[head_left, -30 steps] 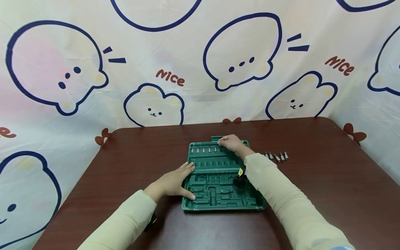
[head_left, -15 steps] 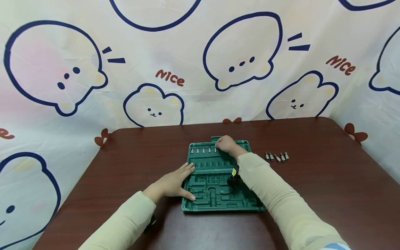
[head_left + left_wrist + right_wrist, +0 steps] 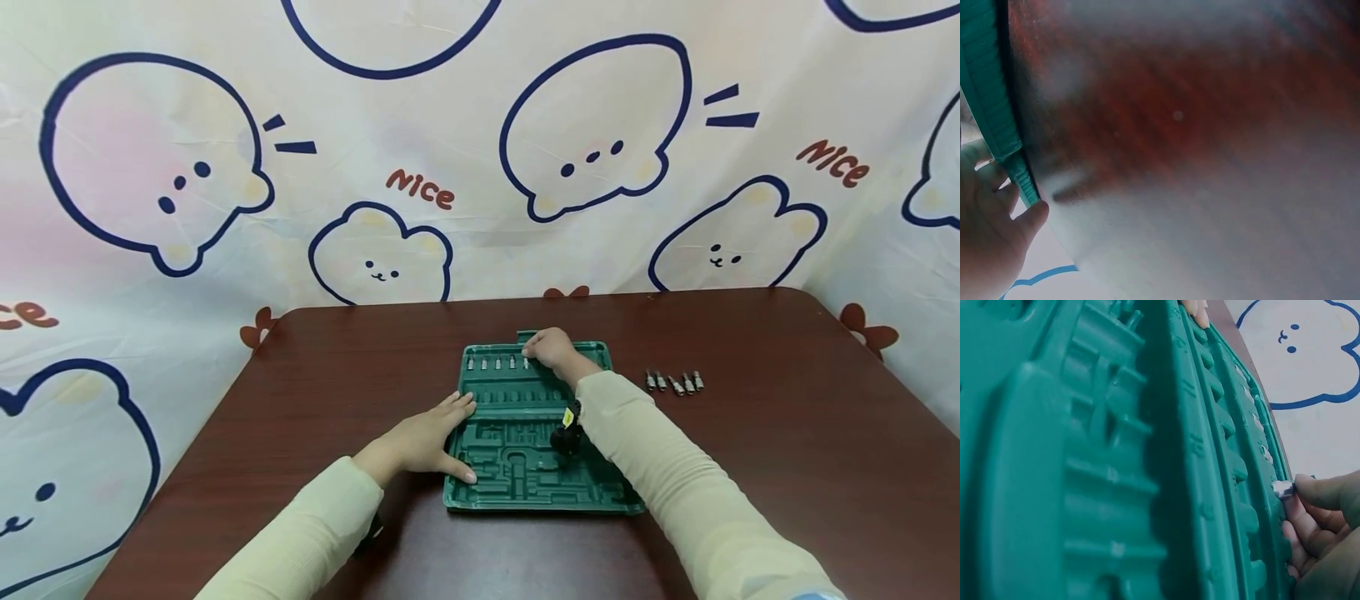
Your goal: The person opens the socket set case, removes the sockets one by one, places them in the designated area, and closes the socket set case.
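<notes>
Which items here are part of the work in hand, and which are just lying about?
In use:
- green tool tray, steadied by the left hand
- small silver bit, pinched by the right hand at the tray's far row
- bits already seated in that row

Lying about:
- loose bits on the table, right of the tray
- patterned backdrop

Brown table (image 3: 787, 467), cartoon-bear backdrop (image 3: 375, 167)

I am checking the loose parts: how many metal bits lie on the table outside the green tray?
5: the metal bits lie in a short row on the table, right of the green tray. None seems hidden.
</notes>
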`<state>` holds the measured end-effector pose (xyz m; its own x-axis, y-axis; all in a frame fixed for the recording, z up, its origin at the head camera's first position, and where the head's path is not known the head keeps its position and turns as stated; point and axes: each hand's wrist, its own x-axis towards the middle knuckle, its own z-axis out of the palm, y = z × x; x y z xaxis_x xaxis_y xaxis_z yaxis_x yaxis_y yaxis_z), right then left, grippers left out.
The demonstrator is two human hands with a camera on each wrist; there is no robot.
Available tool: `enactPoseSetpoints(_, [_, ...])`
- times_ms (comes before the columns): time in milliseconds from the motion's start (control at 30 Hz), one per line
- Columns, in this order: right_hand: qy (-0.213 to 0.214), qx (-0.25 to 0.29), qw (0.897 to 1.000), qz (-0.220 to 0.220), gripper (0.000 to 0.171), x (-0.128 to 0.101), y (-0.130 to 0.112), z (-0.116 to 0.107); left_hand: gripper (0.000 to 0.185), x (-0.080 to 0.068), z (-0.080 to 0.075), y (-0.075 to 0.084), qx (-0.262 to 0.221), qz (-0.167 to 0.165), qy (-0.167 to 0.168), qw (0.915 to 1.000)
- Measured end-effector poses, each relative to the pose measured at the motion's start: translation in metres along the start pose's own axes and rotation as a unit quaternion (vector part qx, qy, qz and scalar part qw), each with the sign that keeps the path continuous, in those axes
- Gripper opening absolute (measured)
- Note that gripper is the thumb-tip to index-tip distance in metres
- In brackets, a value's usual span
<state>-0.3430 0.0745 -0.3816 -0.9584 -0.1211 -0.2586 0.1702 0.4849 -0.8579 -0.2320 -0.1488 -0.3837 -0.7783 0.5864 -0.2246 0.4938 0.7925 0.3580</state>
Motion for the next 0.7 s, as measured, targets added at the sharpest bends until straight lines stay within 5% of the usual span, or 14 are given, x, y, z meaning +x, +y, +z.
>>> enactPoseSetpoints(433, [0.047, 0.064, 0.997, 0.017, 0.016, -0.001, 0.001, -0.005, 0.104, 0.003, 0.003, 0.0, 0.001, 0.004, 0.002, 1.0])
enactPoseSetpoints(700, [0.016, 0.085, 0.996, -0.013, 0.019, -0.008, -0.005, -0.021, 0.103, 0.002, 0.001, 0.0, -0.001, 0.001, -0.001, 1.0])
